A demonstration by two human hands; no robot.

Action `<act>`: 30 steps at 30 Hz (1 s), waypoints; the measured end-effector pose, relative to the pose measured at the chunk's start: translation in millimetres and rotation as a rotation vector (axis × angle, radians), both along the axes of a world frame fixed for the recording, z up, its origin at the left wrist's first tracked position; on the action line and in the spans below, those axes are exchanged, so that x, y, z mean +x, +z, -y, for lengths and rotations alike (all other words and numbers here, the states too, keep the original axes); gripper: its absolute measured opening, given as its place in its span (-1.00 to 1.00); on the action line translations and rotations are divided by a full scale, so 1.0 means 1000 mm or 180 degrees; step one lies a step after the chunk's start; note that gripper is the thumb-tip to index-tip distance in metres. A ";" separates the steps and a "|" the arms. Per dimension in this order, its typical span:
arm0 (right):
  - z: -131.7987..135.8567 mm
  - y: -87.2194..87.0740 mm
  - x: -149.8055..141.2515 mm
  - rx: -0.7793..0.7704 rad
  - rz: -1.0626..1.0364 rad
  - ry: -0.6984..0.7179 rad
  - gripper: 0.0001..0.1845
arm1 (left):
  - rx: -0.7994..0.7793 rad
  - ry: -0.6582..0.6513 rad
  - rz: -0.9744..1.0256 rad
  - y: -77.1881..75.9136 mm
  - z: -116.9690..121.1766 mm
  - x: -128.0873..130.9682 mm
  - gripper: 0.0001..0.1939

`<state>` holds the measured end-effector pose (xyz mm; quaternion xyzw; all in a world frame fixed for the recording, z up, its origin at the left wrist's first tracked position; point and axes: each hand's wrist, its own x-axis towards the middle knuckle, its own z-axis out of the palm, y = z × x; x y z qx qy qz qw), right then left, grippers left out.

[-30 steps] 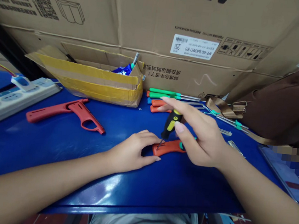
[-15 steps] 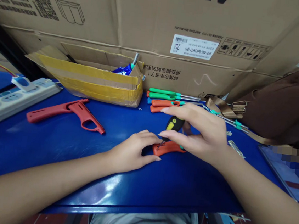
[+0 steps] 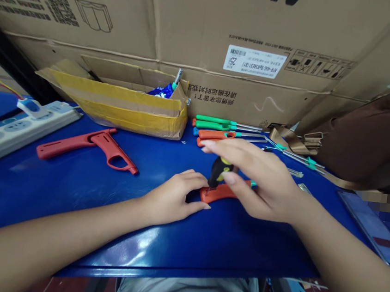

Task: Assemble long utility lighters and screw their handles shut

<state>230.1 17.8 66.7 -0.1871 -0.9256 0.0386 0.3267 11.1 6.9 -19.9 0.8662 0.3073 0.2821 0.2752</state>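
Note:
An orange long-reach lighter (image 3: 220, 192) lies flat on the blue tabletop. My left hand (image 3: 179, 193) is closed round its left end, thumb on the near side and fingers on the far side. My right hand (image 3: 264, 181) grips a short black-and-yellow screwdriver (image 3: 218, 170) above the lighter. The screwdriver tilts slightly, and its tip meets the lighter's left part. Part of the lighter passes under my right hand and is hidden; a bit of teal shows at its right end. Two red plastic handle shells (image 3: 73, 145) rest to the left of my hands.
Behind my right hand are several lighters with green (image 3: 214, 122) and orange handles and metal stems. A cardboard tray (image 3: 121, 115) with yellow tape stands at the back, a power strip (image 3: 19, 125) at the left. A phone-like device (image 3: 364, 219) lies right. A large carton (image 3: 193, 25) forms the back wall.
My right hand has shifted a little and its fingers have changed position around the screwdriver, which now stands more upright. The left hand keeps its hold on the lighter.

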 end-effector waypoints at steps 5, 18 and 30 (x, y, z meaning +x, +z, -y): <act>0.000 -0.002 -0.003 -0.0245 -0.0464 -0.0049 -0.66 | 0.0032 -0.0004 0.0022 -0.001 0.000 0.000 -0.68; 0.002 0.000 -0.002 0.0040 0.0015 -0.0267 -0.53 | 0.0138 0.0063 -0.0026 0.000 0.001 0.001 -0.77; -0.005 -0.001 0.002 -0.0172 0.0148 -0.0015 -0.54 | -0.0038 0.0075 0.0015 0.000 0.001 0.001 -0.66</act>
